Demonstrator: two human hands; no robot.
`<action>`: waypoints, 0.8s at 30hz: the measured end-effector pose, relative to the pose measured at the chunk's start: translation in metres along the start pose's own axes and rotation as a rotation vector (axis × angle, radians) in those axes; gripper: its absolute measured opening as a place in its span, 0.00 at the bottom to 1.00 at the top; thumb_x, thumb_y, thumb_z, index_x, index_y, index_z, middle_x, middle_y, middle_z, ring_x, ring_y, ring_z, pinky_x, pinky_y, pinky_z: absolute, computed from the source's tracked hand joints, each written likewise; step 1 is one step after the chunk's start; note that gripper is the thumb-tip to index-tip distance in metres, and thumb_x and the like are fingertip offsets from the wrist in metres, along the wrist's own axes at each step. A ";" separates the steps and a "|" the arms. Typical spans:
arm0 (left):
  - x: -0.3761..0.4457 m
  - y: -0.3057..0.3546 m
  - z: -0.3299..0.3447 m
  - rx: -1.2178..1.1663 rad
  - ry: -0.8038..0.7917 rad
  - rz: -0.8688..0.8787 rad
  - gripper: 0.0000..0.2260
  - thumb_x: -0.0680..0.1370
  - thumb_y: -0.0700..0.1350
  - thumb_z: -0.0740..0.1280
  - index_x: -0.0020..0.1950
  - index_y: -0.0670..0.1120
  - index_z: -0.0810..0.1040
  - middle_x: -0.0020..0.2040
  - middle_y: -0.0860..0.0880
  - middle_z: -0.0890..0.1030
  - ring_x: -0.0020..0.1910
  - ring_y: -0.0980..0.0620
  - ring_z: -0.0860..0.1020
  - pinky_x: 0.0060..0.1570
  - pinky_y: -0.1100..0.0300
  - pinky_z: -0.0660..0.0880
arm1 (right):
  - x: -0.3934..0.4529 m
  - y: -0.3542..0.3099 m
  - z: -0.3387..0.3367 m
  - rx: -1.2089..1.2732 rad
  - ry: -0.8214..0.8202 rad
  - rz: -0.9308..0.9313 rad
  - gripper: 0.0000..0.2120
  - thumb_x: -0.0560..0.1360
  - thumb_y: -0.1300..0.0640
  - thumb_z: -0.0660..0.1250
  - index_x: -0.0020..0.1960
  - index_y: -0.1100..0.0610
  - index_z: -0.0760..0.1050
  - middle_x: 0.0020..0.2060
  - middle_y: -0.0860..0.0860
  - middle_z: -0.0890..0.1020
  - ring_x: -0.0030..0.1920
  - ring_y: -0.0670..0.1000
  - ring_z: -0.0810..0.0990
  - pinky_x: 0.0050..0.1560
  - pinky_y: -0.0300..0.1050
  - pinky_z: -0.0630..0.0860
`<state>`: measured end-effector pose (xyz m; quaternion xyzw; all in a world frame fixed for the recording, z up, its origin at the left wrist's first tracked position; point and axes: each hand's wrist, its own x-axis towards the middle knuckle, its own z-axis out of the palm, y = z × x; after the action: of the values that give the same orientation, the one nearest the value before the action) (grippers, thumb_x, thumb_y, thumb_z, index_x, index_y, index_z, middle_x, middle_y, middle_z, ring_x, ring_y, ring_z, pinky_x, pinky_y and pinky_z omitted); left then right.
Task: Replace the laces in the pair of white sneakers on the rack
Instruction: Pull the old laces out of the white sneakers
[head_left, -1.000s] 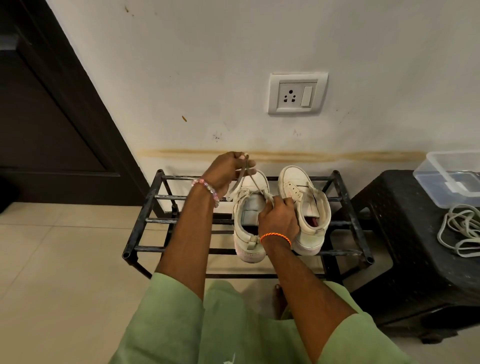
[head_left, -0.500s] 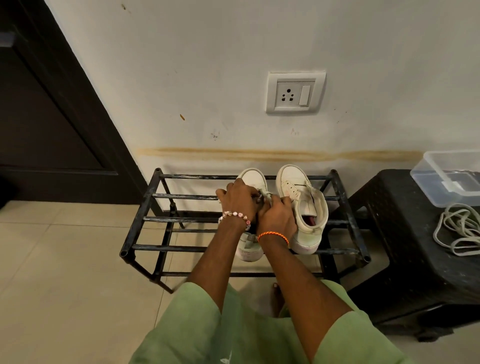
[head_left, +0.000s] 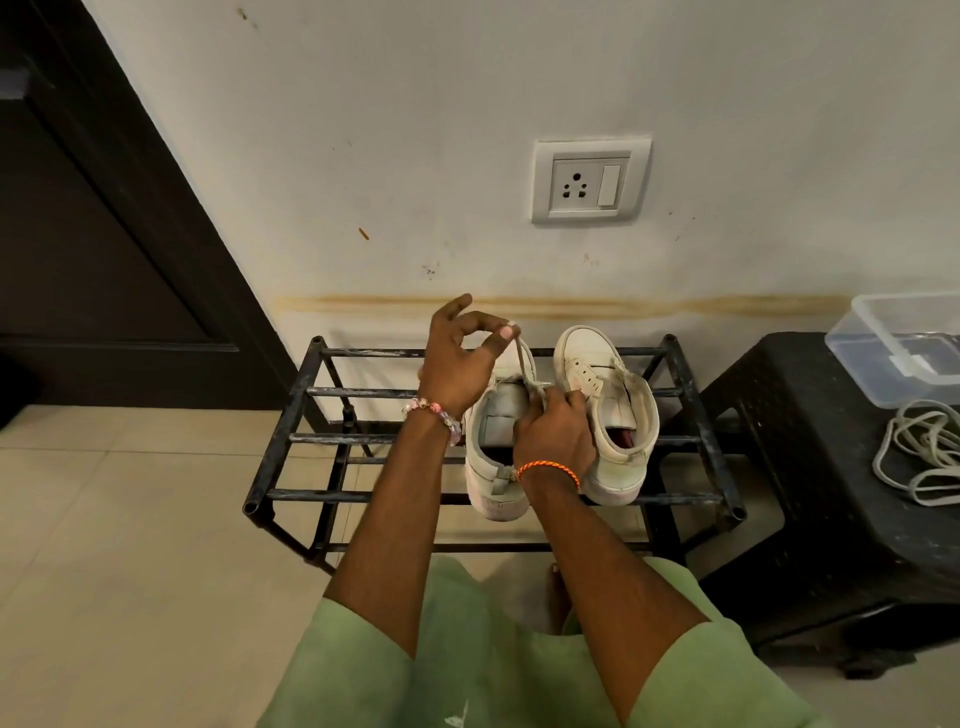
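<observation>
Two white sneakers stand side by side on the black metal rack (head_left: 291, 410), toes toward the wall. My left hand (head_left: 460, 353) is raised above the left sneaker (head_left: 491, 441) and pinches the end of its worn lace (head_left: 522, 358) between thumb and fingertips, drawing it upward. My right hand (head_left: 553, 431) rests on the left sneaker's tongue area with fingers curled over the lacing. The right sneaker (head_left: 613, 405) still carries a lace and shows a red lining inside.
A black plastic stool (head_left: 810, 493) stands to the right of the rack, holding a clear plastic box (head_left: 898, 343) and a coil of white laces (head_left: 919, 457). A wall socket (head_left: 589, 179) is above the rack. A dark door (head_left: 78, 234) is at the left.
My left hand has lifted from the left sneaker's lacing up toward the wall, pulling a length of lace out with it. My right hand has stayed on the sneaker.
</observation>
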<state>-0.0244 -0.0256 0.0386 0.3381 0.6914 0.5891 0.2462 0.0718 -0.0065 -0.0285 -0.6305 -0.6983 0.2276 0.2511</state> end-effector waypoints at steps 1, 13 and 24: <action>0.001 0.000 0.003 -0.119 -0.006 -0.036 0.09 0.76 0.39 0.68 0.38 0.49 0.76 0.58 0.49 0.76 0.57 0.56 0.75 0.57 0.59 0.69 | 0.000 0.000 0.000 -0.002 0.002 -0.002 0.12 0.79 0.56 0.59 0.57 0.58 0.76 0.58 0.56 0.74 0.56 0.58 0.75 0.47 0.49 0.73; 0.008 -0.034 0.028 0.990 -0.186 0.087 0.11 0.77 0.48 0.64 0.57 0.51 0.81 0.56 0.48 0.81 0.60 0.46 0.75 0.58 0.52 0.59 | 0.002 0.000 0.001 -0.021 -0.037 -0.003 0.12 0.79 0.57 0.58 0.58 0.59 0.75 0.59 0.56 0.74 0.56 0.59 0.75 0.46 0.48 0.72; -0.002 -0.037 0.025 1.184 -0.228 0.243 0.10 0.78 0.46 0.62 0.55 0.52 0.82 0.55 0.48 0.77 0.60 0.47 0.71 0.56 0.52 0.58 | 0.005 0.001 0.003 -0.032 -0.013 -0.002 0.13 0.80 0.55 0.57 0.57 0.59 0.76 0.58 0.57 0.74 0.55 0.59 0.76 0.45 0.48 0.72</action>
<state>-0.0114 -0.0133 -0.0019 0.5548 0.8270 0.0888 0.0199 0.0703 -0.0018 -0.0316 -0.6323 -0.7041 0.2203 0.2366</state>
